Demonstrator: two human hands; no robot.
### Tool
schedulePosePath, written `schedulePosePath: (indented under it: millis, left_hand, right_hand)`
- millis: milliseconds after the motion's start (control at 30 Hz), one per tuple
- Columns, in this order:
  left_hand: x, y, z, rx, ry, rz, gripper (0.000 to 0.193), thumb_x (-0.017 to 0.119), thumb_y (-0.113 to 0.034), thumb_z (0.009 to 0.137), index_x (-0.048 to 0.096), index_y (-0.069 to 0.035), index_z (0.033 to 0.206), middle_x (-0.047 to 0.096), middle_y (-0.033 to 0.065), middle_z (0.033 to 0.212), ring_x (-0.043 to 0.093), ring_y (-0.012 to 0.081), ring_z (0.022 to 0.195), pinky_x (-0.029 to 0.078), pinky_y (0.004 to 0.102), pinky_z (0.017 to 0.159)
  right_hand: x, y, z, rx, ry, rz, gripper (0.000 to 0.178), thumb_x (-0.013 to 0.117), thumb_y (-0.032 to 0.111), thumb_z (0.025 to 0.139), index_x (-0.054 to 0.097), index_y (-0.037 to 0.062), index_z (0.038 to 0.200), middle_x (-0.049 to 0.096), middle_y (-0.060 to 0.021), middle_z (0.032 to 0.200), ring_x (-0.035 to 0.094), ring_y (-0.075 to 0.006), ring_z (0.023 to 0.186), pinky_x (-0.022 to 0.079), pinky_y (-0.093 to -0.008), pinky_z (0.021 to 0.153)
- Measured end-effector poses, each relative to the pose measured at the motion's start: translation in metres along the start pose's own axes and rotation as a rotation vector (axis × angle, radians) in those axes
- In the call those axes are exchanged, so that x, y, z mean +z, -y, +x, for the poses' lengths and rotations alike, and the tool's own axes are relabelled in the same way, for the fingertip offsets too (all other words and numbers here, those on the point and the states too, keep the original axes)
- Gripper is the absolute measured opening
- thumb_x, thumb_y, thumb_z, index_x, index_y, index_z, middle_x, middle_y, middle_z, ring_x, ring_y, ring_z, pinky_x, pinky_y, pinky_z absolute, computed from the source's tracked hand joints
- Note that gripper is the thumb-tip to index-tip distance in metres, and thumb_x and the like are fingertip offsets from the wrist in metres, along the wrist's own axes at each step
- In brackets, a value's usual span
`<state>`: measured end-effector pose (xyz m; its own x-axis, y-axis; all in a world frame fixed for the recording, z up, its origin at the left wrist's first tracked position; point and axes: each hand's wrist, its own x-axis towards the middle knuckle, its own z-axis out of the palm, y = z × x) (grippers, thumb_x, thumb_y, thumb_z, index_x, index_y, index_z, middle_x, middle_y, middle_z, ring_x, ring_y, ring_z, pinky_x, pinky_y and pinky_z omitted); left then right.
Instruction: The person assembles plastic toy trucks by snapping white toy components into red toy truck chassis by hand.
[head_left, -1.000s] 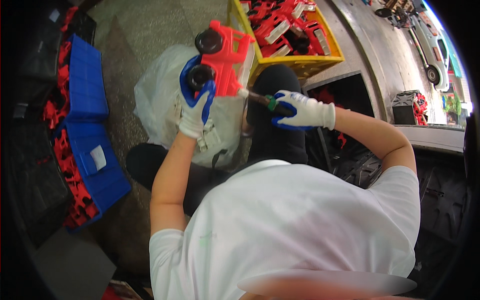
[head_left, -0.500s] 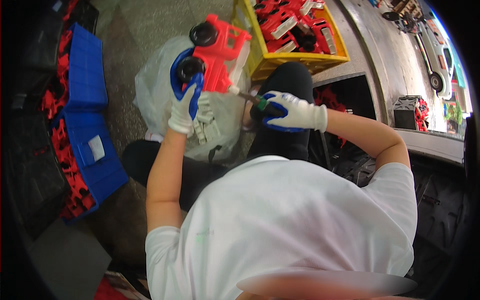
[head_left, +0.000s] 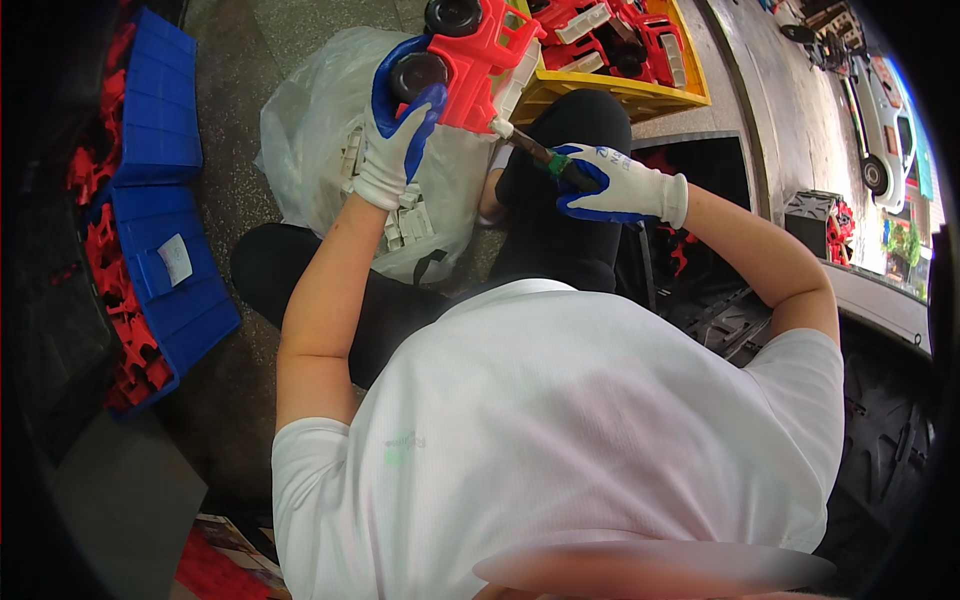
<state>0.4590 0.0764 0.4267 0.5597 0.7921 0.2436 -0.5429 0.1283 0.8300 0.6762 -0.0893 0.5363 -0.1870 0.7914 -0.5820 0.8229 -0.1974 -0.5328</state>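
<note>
My left hand (head_left: 398,140), in a white and blue glove, is closed round a red toy truck (head_left: 478,62) near one of its black wheels (head_left: 418,77). The truck is tipped on its side at the upper middle. My right hand (head_left: 625,185), gloved alike, grips a hand tool (head_left: 532,150) with a dark shaft and a green and black handle. The shaft's far end meets a small white piece (head_left: 502,127) at the truck's near end; whether that piece belongs to the truck or the tool, I cannot tell.
A clear plastic bag (head_left: 300,130) with white plastic parts (head_left: 408,225) lies below my left hand. A yellow crate (head_left: 620,92) of red toy trucks stands ahead. Blue bins (head_left: 160,110) with red parts line the left. A black crate (head_left: 720,170) with red parts is at right.
Both hands, with the truck and the tool, have shifted up and to the right in the picture. The tool's tip stays at the truck's near end. The view has shifted somewhat.
</note>
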Motion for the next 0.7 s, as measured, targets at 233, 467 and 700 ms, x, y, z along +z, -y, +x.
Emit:
schedulePosePath:
  millis: [233,467,700]
  left_hand:
    - [-0.003,-0.004,0.003,-0.019,-0.001,-0.038,0.052,0.063,-0.005,0.084,0.046,-0.008,0.133,0.056,0.0039,0.118,0.057,0.0106,0.102,0.049,0.0216,0.083]
    - [-0.005,0.002,0.005,-0.062,-0.021,0.103,0.048,0.058,-0.011,0.088,0.044,-0.007,0.134,0.053,0.0065,0.125,0.056,0.0135,0.111,0.047,0.0264,0.096]
    - [-0.007,0.005,0.003,-0.005,-0.009,-0.025,0.051,0.062,-0.006,0.082,0.047,-0.005,0.131,0.055,0.0061,0.122,0.055,0.0136,0.108,0.047,0.0246,0.089]
  right_hand:
    - [0.001,-0.005,0.006,-0.066,-0.037,0.095,0.060,0.067,0.033,0.083,0.045,0.0063,0.132,0.059,-0.0154,0.118,0.057,-0.0283,0.107,0.044,-0.0357,0.097]
    - [0.004,-0.014,0.009,-0.019,-0.031,0.017,0.057,0.069,0.029,0.083,0.046,0.0078,0.132,0.061,-0.0126,0.114,0.059,-0.0237,0.103,0.045,-0.0352,0.096]
    - [0.014,-0.010,0.014,-0.063,0.051,0.211,0.056,0.070,0.029,0.083,0.047,0.0089,0.130,0.059,-0.0131,0.114,0.058,-0.0257,0.106,0.046,-0.0351,0.096]
